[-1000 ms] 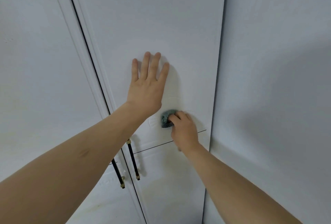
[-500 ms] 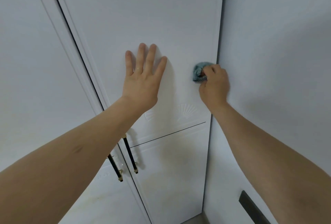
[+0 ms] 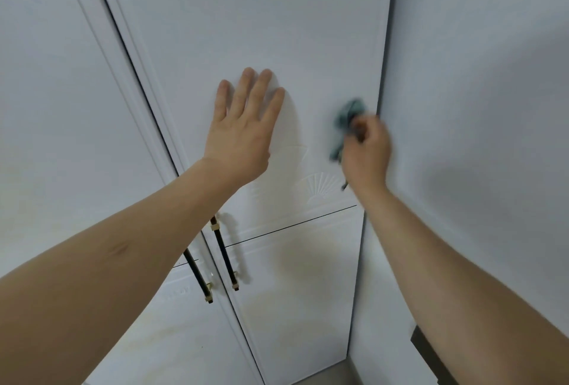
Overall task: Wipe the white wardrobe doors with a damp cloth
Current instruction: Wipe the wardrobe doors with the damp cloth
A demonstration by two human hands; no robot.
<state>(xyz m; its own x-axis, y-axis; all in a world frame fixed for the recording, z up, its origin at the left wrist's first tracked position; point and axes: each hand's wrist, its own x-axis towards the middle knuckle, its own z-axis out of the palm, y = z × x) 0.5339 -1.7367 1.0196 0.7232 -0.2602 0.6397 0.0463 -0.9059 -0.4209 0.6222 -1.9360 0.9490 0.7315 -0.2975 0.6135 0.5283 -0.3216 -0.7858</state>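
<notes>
Our crumpled teal-grey damp cloth (image 3: 346,124) sits bunched against the right-hand white wardrobe door panel (image 3: 277,30), close to its right edge and above the embossed fan motif (image 3: 320,184), and it has climbed there from lower down near the panel's middle seam a second ago. Our right hand (image 3: 366,150) clenches round it, fingers curled and blurred mid-stroke, so we judge the upper right strip is getting its pass now. Our left hand (image 3: 243,135) stays flat on the same door, fingers straight, gripping nothing, just above the two black bar handles with brass ends (image 3: 224,255).
</notes>
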